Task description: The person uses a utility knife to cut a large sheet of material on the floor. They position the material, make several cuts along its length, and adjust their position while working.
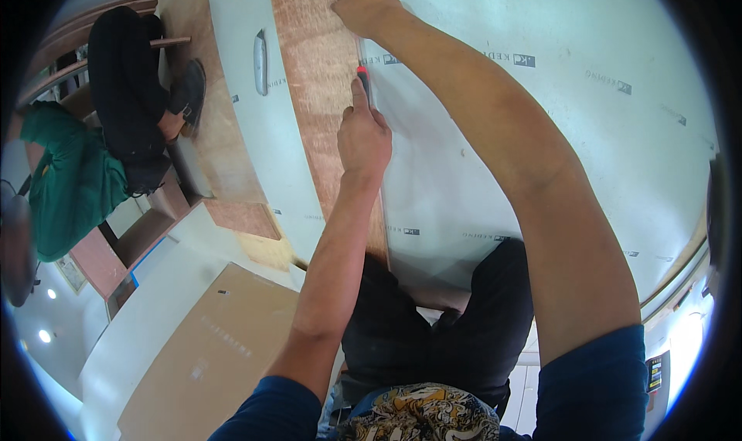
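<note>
A strip of reddish-brown plywood (pixel 309 70) runs away from me between two pale, film-faced panels. My left hand (pixel 365 139) is closed around a slim hand tool (pixel 363 76) with a red and dark handle, its index finger stretched along it. The tool lies at the seam where the plywood meets the right pale panel (pixel 464 132); its working end is too small to make out. Farther up the same seam, my right hand (pixel 367 10) presses down with curled fingers, and what they grip, if anything, is hidden. A grey utility knife (pixel 260 64) rests on the left pale panel (pixel 239 23).
At the far left another person in a green shirt (pixel 73 178) and black trousers sits or crouches by the plywood, a sandalled foot (pixel 188 97) on it. A large brown board (pixel 216 340) lies at the lower left. Wooden framing (pixel 151 217) stands beyond that person.
</note>
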Action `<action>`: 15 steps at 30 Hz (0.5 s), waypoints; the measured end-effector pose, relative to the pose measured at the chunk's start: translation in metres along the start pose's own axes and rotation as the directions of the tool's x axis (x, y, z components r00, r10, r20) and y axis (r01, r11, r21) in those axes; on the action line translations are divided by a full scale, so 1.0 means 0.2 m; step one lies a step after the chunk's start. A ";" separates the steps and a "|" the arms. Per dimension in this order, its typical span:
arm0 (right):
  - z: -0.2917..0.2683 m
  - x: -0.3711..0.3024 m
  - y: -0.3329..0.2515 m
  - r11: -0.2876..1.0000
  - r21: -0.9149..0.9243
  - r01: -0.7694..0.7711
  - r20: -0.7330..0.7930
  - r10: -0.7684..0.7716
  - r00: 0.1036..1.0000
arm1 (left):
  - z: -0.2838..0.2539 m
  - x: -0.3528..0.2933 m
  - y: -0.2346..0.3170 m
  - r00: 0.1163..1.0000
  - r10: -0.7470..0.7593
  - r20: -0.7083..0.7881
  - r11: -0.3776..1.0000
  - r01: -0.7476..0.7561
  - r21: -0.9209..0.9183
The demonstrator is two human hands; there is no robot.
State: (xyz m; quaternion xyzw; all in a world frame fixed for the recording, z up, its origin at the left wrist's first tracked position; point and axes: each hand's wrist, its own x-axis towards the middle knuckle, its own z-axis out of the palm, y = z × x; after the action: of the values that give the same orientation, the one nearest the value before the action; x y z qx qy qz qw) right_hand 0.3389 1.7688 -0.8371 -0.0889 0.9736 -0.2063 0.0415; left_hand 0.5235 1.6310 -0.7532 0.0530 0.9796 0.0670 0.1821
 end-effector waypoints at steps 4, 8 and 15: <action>0.05 0.02 0.02 0.998 0.043 -0.047 -0.091 0.051 0.995 | 0.01 0.02 0.05 1.000 -0.005 -0.002 1.000 0.005 0.017; 0.02 0.02 0.01 0.999 0.037 -0.036 -0.101 0.040 0.994 | -0.04 0.04 0.09 0.999 -0.012 0.034 0.994 0.008 0.105; 0.09 0.00 0.02 1.000 -0.011 -0.006 -0.203 0.003 0.979 | -0.12 0.03 0.13 0.992 -0.026 0.127 0.993 0.011 0.118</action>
State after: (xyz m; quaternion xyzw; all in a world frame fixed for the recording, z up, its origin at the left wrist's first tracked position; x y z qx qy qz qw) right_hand 0.3395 1.7646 -0.8556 -0.0654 0.9740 -0.2087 -0.0584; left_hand 0.5117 1.6544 -0.7295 0.0588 0.9685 0.0041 0.2419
